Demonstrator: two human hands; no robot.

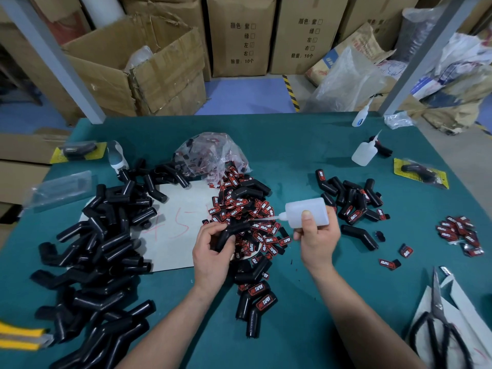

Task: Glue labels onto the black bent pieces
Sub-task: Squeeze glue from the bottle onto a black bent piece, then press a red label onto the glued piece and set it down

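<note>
- My left hand (210,251) curled round a black bent piece (231,233), held above the label pile (253,209) on the green table (292,145).
- My right hand (318,235) gripped a white glue bottle (310,211), nozzle pointing at that piece.
- Labels read "TAPER"; the paper sheet (175,209) bore a red "45"; a carton (234,70) read "10个".

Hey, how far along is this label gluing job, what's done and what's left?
Early on. Done: a small cluster of labelled pieces on the right, a few more near the front. In hand: the left hand holds a bent piece while the right hand points the glue bottle at it. Left: the big pile of unlabelled pieces on the left.
</note>
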